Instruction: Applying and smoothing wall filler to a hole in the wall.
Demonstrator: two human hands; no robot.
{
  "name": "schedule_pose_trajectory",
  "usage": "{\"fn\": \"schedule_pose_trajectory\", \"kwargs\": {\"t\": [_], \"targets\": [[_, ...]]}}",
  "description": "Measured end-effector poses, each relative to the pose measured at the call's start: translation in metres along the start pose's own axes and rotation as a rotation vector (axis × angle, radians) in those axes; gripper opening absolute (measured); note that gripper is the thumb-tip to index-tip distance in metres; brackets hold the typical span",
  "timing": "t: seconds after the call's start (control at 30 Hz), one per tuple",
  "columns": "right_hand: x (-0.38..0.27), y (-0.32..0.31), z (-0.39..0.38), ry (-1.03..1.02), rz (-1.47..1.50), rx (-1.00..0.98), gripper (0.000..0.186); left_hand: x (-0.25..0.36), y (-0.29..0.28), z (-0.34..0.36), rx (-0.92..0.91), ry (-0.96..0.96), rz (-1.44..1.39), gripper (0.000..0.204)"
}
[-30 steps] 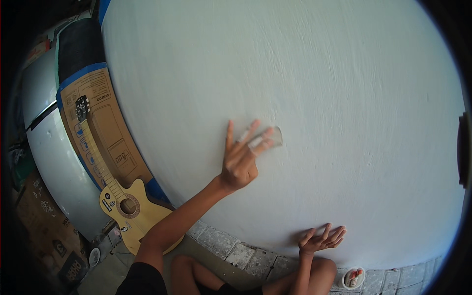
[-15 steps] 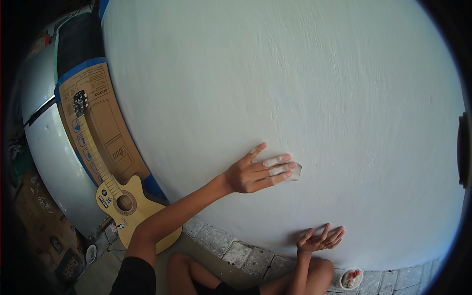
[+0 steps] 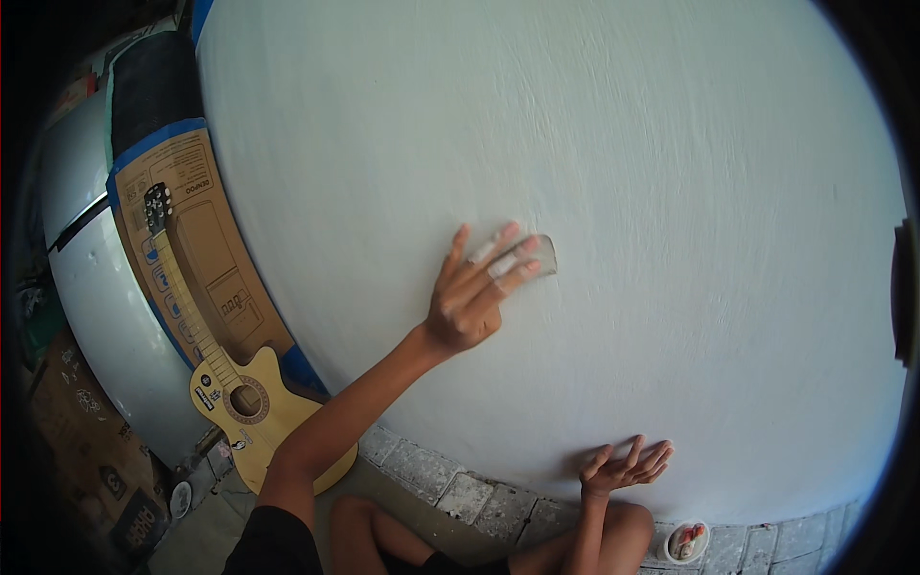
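Observation:
My left hand (image 3: 476, 287) lies against a broad white wall (image 3: 690, 192), its fingers stretched out and dusted with white powder. Under the fingertips it presses a small, thin grey sheet, which looks like sandpaper (image 3: 547, 255), to the wall; only its outer edge shows. Lower down, beside the raised right knee (image 3: 625, 529), my right hand (image 3: 625, 468) is held near the wall with its fingers loosely spread. Nothing is in that hand, and whether it touches the wall I cannot tell.
A yellow acoustic guitar (image 3: 264, 417) leans at the left against a cardboard sheet (image 3: 196, 168) edged in blue. Behind it stands a silver fridge-like panel (image 3: 120, 316). A white cup (image 3: 686, 544) with mixed contents sits on the grey paving (image 3: 465, 495) at the wall's foot.
My left hand has slid up and slightly left along the wall with the sandpaper, and its fingers now tilt more upward. My right hand stays where it was.

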State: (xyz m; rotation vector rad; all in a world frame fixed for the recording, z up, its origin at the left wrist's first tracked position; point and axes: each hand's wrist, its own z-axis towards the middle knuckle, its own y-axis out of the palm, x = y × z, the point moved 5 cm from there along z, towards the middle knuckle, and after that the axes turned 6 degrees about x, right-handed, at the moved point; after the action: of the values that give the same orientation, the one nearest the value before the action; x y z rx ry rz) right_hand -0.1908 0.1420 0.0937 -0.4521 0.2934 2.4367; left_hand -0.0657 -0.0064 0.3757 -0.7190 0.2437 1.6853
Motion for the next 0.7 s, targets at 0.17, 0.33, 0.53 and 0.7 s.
{"fn": "schedule_pose_trajectory", "kwargs": {"t": [0.17,0.33,0.53,0.7], "targets": [[0.003,0.001,-0.004,0.007,-0.009,-0.010,0.052,0.018,0.007,-0.002,-0.066,0.171,-0.005,0.035],[0.001,0.001,-0.001,0.003,0.000,-0.002,0.052,0.004,0.000,0.008,0.055,-0.091,-0.036,0.041],[0.003,0.001,-0.003,0.009,-0.015,-0.007,0.052,0.009,-0.002,0.006,-0.012,0.072,-0.061,0.042],[0.001,0.001,-0.003,0.005,-0.009,-0.013,0.052,0.008,0.007,-0.004,-0.025,0.076,-0.068,0.038]]}}
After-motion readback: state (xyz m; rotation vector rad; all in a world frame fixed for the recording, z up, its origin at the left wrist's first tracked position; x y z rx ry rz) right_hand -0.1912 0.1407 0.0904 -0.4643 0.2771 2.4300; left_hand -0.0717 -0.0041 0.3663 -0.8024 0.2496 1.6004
